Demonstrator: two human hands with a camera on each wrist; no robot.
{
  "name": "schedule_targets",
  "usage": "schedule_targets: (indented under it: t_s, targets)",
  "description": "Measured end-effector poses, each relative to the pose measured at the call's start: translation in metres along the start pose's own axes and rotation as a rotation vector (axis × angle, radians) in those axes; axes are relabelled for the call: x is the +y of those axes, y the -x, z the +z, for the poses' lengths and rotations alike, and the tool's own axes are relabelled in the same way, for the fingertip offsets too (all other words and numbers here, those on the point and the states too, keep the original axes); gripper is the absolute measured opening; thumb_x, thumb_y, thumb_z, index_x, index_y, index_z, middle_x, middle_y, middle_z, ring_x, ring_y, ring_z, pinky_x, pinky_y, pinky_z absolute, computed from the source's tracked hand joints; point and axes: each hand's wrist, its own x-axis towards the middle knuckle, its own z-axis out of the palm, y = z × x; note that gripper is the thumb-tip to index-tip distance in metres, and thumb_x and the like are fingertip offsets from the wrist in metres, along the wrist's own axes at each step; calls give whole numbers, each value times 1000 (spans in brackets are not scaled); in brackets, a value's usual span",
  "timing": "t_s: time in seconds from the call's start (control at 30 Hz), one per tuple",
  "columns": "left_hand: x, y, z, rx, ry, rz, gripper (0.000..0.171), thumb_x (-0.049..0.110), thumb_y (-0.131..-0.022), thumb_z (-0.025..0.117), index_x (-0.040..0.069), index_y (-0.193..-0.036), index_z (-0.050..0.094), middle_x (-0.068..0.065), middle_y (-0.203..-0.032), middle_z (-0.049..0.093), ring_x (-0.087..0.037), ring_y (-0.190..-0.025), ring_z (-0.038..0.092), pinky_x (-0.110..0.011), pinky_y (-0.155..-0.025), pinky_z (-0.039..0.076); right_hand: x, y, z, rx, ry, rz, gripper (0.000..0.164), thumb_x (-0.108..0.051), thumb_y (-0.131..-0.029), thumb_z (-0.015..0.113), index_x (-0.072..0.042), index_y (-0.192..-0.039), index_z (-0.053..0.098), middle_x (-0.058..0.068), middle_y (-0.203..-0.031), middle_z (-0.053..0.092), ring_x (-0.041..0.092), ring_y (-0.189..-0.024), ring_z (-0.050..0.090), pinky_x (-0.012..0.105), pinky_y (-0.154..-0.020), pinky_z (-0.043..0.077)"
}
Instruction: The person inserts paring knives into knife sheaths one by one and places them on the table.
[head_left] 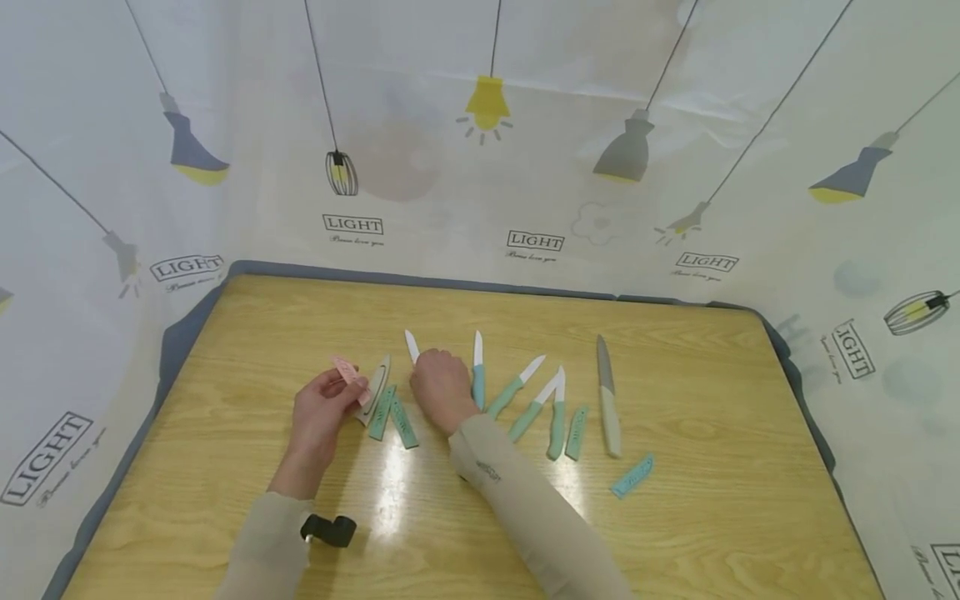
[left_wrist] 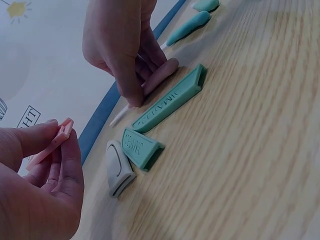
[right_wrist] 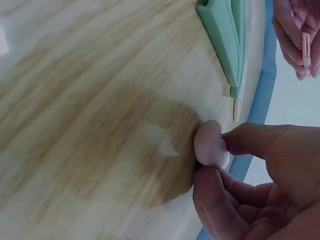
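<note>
My left hand (head_left: 317, 417) holds a pink knife sheath (head_left: 346, 371) between thumb and fingers, raised over the left part of the table. Its open end shows in the left wrist view. My right hand (head_left: 442, 387) pinches the pink handle (right_wrist: 209, 145) of a small white-bladed knife (head_left: 411, 343) lying on the table. In the head view that handle is hidden under the hand. Between the hands lie two green sheaths (left_wrist: 172, 102), marked with raised letters, and a pale grey-white sheath (left_wrist: 119, 167).
Right of my right hand lie a blue-handled knife (head_left: 478, 379), three green-handled knives (head_left: 558, 417) and another green sheath (head_left: 577, 433). Farther right are a larger cream-handled knife (head_left: 610, 408) and a blue sheath (head_left: 633, 477). A lamp-printed cloth wall (head_left: 450, 233) rises behind the table.
</note>
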Motion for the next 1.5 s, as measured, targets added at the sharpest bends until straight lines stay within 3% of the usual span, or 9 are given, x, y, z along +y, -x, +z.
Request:
schedule_targets:
  t_s: [0.17,0.4,0.6,0.73,0.97,1.17,1.33,1.5]
  targets:
    - [-1,0,1,-6,5,4,56,15,-88,70,-6,-135,49,0,-100,65,-6,-90,63,-21,-81,55,4,0,0,-28,-55,33,27,-19,-89,58,-12,-63,55,-1,-62,52,14,-53,50,27,-42,43]
    - [-1,1,5,-1,11,0,55,15,-88,70,-6,-134,50,0,-101,64,-6,-90,63,-21,-80,55,9,10,-6,-17,-162,46,21,-23,-85,63,-19,-65,67,-5,-63,53,10,-53,49,24,-42,41]
    - [-1,2,9,-21,36,-1,55,12,-87,70,-7,-134,49,0,-98,65,-7,-89,64,-23,-81,55,13,26,-18,5,-222,76,26,-29,-85,63,-15,-65,53,-3,-60,48,11,-48,44,23,-38,38]
    - [-1,4,14,-33,10,6,53,12,-88,69,-6,-134,49,-5,-104,63,-8,-88,64,-22,-82,55,18,37,-27,24,-294,89,22,-29,-85,64,-13,-72,55,-2,-60,51,12,-49,46,24,-40,39]
    - [-4,7,26,-68,-7,21,53,11,-89,69,-8,-134,48,-10,-107,62,-8,-87,65,-21,-79,56,31,55,-36,30,-403,51,24,-32,-92,61,-8,-91,62,-3,-66,55,11,-52,47,21,-42,39]
    - [-8,9,36,-90,16,38,49,8,-87,69,-10,-129,52,-8,-100,65,-9,-83,66,-23,-77,57,46,69,-36,78,-432,-14,28,-32,-92,65,-6,-102,67,-4,-73,60,9,-58,49,20,-49,43]
    - [-8,11,45,-113,23,40,47,8,-88,69,-12,-128,53,-14,-106,67,-9,-84,66,-23,-77,57,56,80,-35,89,-438,-31,25,-31,-90,67,-8,-99,73,-7,-72,61,8,-58,49,22,-50,43]
    - [-10,11,53,-122,49,34,41,7,-91,64,-13,-125,54,-27,-123,60,-8,-84,67,-22,-76,57,64,91,-33,85,-479,-18,23,-33,-90,67,-11,-95,73,-9,-74,62,7,-59,50,22,-51,44]
